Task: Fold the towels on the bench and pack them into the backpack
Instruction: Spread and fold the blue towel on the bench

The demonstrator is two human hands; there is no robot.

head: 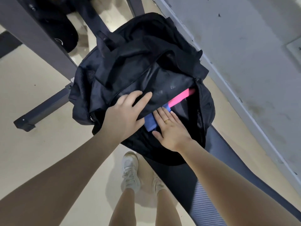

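Left hand [125, 111] gripping the backpack [138, 70] flap, right hand [171, 128] spread flat, pressing the blue towel [150, 122] inside, pink towel [179, 97] at two o'clock; zipping probably follows.

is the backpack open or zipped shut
Open: the left hand holds the backpack flap up, and the blue towel and pink towel show inside.

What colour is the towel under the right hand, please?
Blue towel, seen best in the head view, inside the open backpack.
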